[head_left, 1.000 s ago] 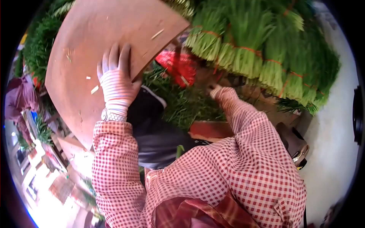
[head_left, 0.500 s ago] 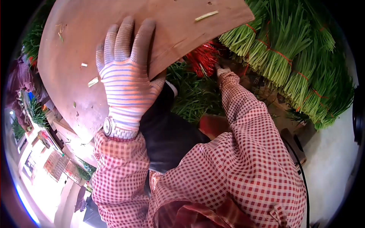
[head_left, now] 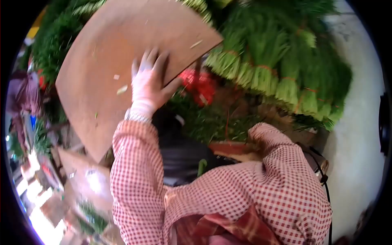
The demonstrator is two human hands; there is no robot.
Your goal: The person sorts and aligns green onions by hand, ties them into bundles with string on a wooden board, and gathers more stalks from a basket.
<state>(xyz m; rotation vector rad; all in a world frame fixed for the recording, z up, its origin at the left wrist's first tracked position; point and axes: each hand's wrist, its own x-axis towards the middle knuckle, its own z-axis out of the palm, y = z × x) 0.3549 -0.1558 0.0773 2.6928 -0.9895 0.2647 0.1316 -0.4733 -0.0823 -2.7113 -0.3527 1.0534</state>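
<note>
My left hand (head_left: pixel 150 81), in a striped glove, lies on a brown board (head_left: pixel 134 36) with its fingers spread and nothing in them. A few pale stem scraps (head_left: pixel 122 89) lie on the board near it. My right hand (head_left: pixel 255 143) is low beside a reddish wooden edge (head_left: pixel 228 148); shadow, blur and the sleeve hide its fingers. Red ties (head_left: pixel 200 85) hang in a bunch under the board's right edge. A thin red strand (head_left: pixel 227 122) dangles to the left of my right hand.
Bundles of long green leafy stalks (head_left: pixel 265 61), bound with red ties, are stacked at the upper right. Loose green leaves (head_left: pixel 204 122) lie below the board. A black cable (head_left: pixel 324 179) runs down at the right. Another person's purple checked clothing (head_left: pixel 24 94) shows at the far left.
My right hand has drawn back from beside the red ties toward my body. The view has shifted, and my left hand stays flat on the board.
</note>
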